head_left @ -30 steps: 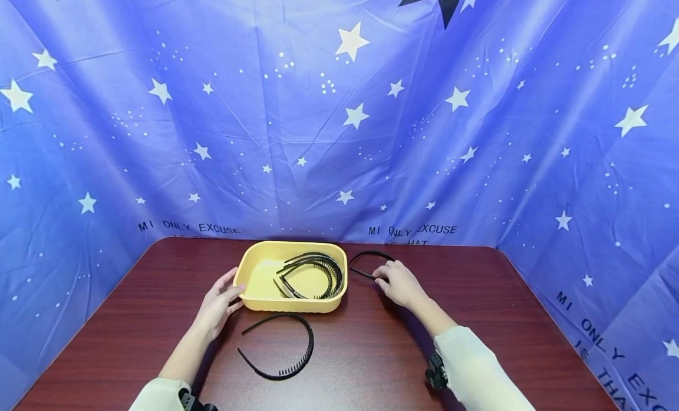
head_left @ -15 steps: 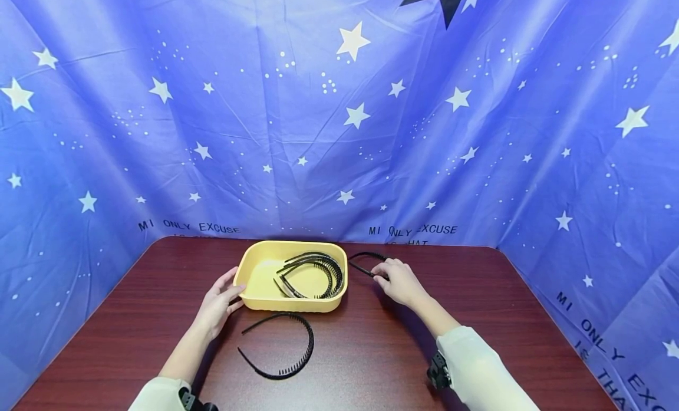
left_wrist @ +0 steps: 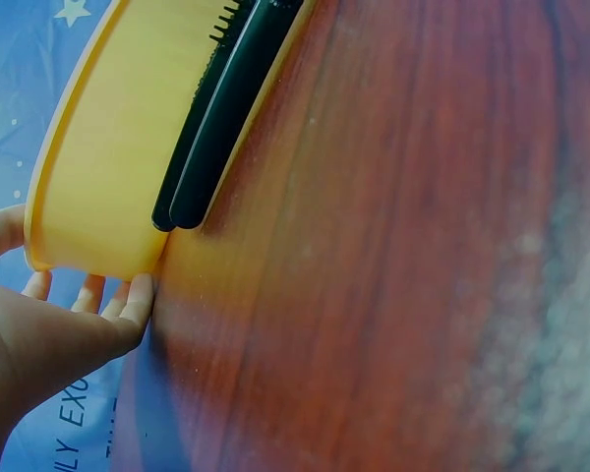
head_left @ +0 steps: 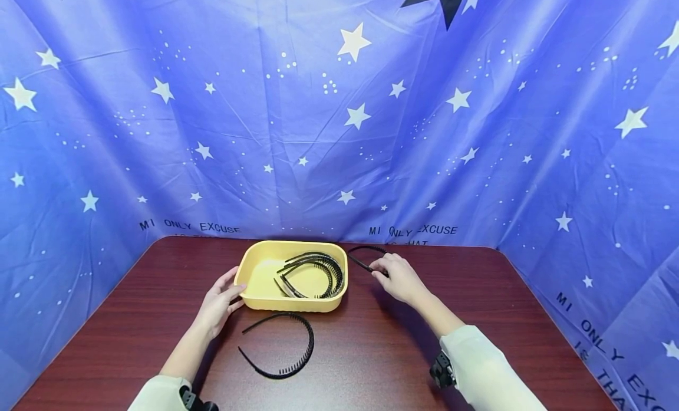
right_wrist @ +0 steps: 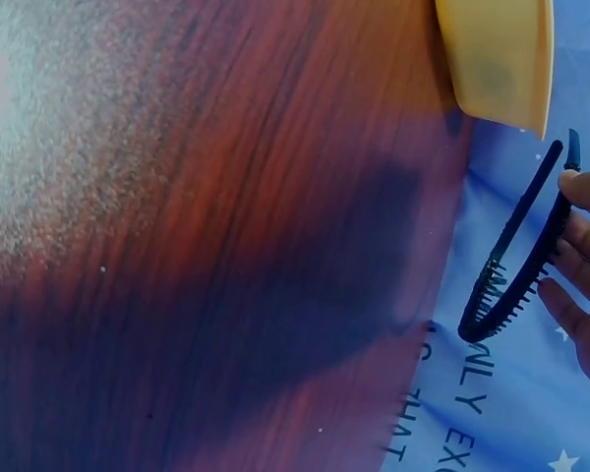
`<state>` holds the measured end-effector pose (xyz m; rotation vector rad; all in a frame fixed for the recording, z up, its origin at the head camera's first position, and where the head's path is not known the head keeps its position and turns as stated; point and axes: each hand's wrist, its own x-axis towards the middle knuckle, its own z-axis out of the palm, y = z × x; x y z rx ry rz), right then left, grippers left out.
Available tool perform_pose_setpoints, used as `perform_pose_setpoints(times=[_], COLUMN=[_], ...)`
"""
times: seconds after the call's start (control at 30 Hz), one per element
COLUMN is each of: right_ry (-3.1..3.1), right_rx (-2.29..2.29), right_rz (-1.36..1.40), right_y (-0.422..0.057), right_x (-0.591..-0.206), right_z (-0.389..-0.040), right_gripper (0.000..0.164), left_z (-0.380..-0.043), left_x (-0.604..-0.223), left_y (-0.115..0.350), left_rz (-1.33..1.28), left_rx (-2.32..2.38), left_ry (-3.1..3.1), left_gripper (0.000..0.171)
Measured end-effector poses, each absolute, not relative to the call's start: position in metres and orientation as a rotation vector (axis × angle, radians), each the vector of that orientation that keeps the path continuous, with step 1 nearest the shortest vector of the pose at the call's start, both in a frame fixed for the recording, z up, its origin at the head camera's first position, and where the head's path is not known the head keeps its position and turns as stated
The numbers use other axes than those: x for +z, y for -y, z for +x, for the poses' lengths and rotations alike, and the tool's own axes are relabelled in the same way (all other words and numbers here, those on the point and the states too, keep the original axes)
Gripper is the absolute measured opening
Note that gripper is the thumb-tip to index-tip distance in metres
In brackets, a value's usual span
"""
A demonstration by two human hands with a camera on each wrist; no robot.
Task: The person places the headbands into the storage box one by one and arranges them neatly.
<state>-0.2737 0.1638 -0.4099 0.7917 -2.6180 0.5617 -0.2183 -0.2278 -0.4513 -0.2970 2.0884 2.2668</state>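
Note:
In the head view my left hand (head_left: 214,308) holds the left end of a yellow plastic bin (head_left: 293,305), with the thumb at its near corner. Several black toothed headbands (head_left: 335,275) lie together in the bin's right half. To the right of the bin, my right hand (head_left: 400,278) pinches another black headband (head_left: 361,262) by one arm. In the right wrist view this headband (right_wrist: 511,221) is raised off the table, its teeth showing along the band. One more black headband (head_left: 312,343) lies on the table in front of the bin, its ends pointing left.
The dark red wood-grain table (head_left: 366,364) carries everything. A blue star-printed cloth (head_left: 297,134) hangs behind the table and along both sides. Small black devices (head_left: 442,370) are strapped at both wrists.
My right hand has lifted the headband slightly and tilted it up, its curve shifting toward the back. The left hand, the bin and the headband in front stay where they were.

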Motion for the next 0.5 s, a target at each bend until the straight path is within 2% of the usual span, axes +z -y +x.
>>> perform_pose_setpoints(times=[0.5], right_ry=[2.507], right_rx=[0.562], right_rz=[0.865], right_y=[-0.1540], right_x=[-0.4003], right_z=[-0.2721], right_gripper=[0.009], left_z=[-0.2196], left_x=[-0.4531], left_y=[0.2281], left_rz=[-0.293], left_rx=[2.279], left_ry=[-2.083], left_gripper=[0.066])
